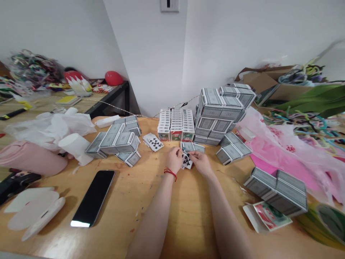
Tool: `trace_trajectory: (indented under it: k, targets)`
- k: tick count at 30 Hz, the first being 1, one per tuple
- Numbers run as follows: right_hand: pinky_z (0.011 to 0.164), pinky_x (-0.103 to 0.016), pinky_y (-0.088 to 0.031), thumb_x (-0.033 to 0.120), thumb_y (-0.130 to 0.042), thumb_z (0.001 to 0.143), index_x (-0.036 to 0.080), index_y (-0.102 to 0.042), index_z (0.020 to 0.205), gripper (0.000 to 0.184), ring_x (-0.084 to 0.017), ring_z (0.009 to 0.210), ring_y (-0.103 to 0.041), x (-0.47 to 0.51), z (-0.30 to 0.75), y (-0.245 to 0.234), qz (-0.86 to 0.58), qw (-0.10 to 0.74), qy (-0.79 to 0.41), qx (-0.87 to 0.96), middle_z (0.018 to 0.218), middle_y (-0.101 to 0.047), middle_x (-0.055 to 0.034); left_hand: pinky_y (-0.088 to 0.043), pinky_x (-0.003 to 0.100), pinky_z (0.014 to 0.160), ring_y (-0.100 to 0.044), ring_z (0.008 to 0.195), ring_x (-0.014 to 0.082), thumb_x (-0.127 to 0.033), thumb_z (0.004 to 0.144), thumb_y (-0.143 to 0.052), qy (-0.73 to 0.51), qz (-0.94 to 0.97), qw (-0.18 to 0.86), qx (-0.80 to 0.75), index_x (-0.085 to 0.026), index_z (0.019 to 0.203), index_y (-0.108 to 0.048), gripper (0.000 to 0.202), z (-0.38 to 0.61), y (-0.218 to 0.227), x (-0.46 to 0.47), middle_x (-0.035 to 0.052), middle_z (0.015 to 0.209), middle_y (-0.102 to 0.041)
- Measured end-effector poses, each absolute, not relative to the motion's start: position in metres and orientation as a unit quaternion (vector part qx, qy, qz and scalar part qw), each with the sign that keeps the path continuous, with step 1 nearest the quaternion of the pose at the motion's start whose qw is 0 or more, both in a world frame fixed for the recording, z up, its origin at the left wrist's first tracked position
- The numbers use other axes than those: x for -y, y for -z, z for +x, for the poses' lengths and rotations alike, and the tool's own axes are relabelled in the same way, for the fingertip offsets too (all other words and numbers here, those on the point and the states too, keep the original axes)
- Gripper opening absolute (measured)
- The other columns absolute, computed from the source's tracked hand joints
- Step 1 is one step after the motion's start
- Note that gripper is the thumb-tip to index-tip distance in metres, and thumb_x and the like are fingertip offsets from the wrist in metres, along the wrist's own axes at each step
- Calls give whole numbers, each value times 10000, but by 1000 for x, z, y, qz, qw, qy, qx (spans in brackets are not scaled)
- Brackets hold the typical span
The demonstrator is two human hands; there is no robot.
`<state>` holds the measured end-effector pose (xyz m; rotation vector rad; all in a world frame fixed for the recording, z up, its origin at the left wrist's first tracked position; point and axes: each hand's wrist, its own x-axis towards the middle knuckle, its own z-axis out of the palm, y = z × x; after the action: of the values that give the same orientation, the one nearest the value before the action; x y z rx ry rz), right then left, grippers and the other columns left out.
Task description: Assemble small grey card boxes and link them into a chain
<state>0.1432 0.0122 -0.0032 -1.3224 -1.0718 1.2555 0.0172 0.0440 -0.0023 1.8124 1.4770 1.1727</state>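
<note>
Between my hands is a playing card [187, 160] with black club marks, with at least one more card edge showing behind it. My left hand [174, 158], with a red string bracelet at the wrist, has its fingers curled at the card's left edge. At the card's upper right, my right hand [201, 162] pinches the edge between thumb and fingers. Just beyond my fingers lies a low block of grey-patterned cards [198, 148]. To the left, several loose cards [154, 142] lie face up, clubs showing. Three rows of card boxes [176, 126] stand behind.
A tall stack of grey card blocks [215, 115] rises at the back right; more blocks [118, 140] sit at the left. Another block pair [277, 189] and an opened card box [269, 216] lie at the right. A phone [93, 198] rests at the left front.
</note>
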Motion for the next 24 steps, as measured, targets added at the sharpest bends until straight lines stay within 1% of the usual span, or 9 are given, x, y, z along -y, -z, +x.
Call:
trace_trajectory:
  k: [4,9,12,16,20,24]
  targets:
    - [507,-232,-403,347,-528,643,161,-563,754,220,-138,563,-535,-14,142,7,-568,499,-450,475,640,-600,-16,-395,238,651,-522,708,124,-226,761,-456,-434,671,288,-528,-153,728,-567,138,15,2,-44,35,739,-580]
    - [539,-243,-400,318,-454,682,172,-559,742,190,-143,579,-525,-14,141,9,-599,514,-331,517,660,-597,-18,-412,242,671,-540,740,125,-215,716,-522,-429,690,317,-490,-154,775,-587,107,12,2,-41,37,789,-598]
    - [581,-261,-407,283,-424,702,178,-571,750,187,-156,613,-535,-11,140,5,-617,502,-255,550,686,-612,-31,-418,245,673,-539,757,129,-203,718,-517,-430,698,296,-489,-156,784,-581,103,13,-1,-36,43,809,-591]
    - [629,-274,-411,249,-377,741,199,-589,801,225,-168,661,-554,-4,137,0,-631,475,-178,588,731,-630,-37,-422,249,671,-533,767,136,-128,733,-458,-435,710,251,-493,-165,808,-574,143,16,-8,-29,47,814,-577]
    - [656,-281,-411,243,-349,769,217,-593,856,260,-175,710,-564,-1,134,-1,-644,463,-127,596,769,-637,-35,-416,282,732,-529,821,155,-91,747,-406,-440,722,206,-493,-178,829,-579,210,16,-12,-25,48,827,-583]
    - [676,-282,-409,238,-350,768,220,-598,843,260,-177,733,-568,-2,133,0,-648,480,-101,582,778,-638,-34,-402,311,783,-521,863,170,-45,730,-383,-430,742,163,-488,-191,885,-580,290,15,-9,-26,50,869,-592]
